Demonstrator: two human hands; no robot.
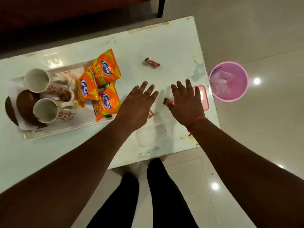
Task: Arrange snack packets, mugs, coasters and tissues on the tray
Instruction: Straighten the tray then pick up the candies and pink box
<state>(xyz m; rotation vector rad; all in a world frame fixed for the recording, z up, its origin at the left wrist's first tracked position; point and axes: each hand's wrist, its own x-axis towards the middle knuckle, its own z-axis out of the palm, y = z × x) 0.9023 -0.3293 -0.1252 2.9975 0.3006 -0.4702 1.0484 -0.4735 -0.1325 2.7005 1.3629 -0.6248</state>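
A clear tray (69, 128) on the white table (164, 46) holds two white mugs (38, 80) (46, 111), brown coasters (24, 102) on white tissue (21, 125), and three orange snack packets (107, 68). My left hand (138, 104) hovers palm down with straight fingers just right of the tray, above a small orange candy (151, 114). My right hand (186, 102) is spread flat beside it, its thumb side touching a small red wrapped candy (167, 101). Another red candy wrapper (152, 62) lies farther back on the table.
A pink lid (204, 96) lies by the table's right edge, partly under my right hand. A pink bin (228, 81) with a plastic bag stands on the tiled floor to the right. A clear container (153, 134) sits near the front edge. My legs stand below the table.
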